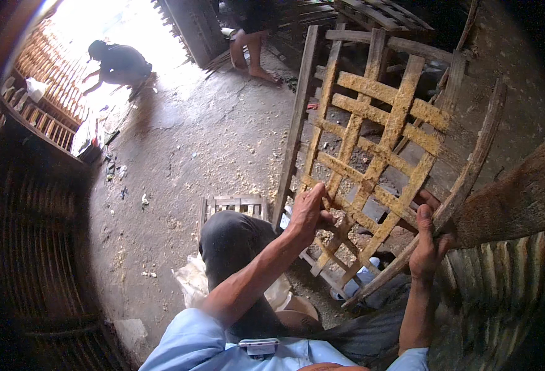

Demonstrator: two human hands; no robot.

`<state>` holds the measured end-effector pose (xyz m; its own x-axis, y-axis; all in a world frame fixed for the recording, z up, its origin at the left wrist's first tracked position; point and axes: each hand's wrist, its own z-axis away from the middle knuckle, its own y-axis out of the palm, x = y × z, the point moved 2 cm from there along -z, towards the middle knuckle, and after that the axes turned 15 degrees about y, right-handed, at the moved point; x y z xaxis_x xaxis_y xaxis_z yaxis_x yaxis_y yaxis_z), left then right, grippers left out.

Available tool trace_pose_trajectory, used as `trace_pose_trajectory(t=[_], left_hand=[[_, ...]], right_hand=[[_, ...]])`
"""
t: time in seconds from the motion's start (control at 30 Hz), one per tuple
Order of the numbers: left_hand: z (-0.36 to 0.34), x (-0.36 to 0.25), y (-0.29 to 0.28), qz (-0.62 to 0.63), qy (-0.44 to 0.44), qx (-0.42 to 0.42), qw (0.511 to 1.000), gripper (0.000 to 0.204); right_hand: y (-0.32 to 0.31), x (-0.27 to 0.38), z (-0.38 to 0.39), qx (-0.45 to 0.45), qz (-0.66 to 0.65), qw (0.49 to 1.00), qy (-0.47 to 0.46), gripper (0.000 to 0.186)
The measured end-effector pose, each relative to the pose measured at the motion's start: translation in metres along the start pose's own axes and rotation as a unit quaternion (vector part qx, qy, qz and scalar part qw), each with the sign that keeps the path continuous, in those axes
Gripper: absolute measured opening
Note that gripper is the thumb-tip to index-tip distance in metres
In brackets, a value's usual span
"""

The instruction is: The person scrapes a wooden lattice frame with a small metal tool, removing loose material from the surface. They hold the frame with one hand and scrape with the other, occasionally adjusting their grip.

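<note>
A wooden lattice frame (402,105), its crossed slats coated with a rough yellow crust, is tilted up before me. My left hand (307,213) is closed at a slat crossing near the lower left, with part of its fingers hidden. On the lower right, my right hand (427,247) grips the curved outer rail (464,188), thumb in front and fingertips showing past the rail. Yellow crumbs lie on the floor behind the slats.
A smaller slatted wooden piece (235,204) lies beyond my knee (232,238). Near it are a crumpled whitish sack (192,281) and a round tan container (300,306). One person (121,65) crouches by the bright doorway; another's bare legs (254,55) show at the back. Corrugated sheet (501,290) stands at right.
</note>
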<state>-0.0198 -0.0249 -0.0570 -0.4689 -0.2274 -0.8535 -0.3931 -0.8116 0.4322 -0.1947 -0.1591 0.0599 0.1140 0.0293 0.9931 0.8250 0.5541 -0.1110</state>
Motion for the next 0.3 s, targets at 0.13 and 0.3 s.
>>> trace_pose_trajectory(t=[0.13, 0.3], left_hand=[[0.001, 0.001, 0.002, 0.01, -0.021, -0.001, 1.0, 0.031], [-0.005, 0.004, 0.001, 0.014, -0.015, 0.024, 0.999, 0.033]], right_hand=[[0.001, 0.001, 0.001, -0.02, 0.043, 0.999, -0.027, 0.027], [-0.001, -0.01, -0.007, -0.02, -0.001, 1.0, 0.0, 0.032]])
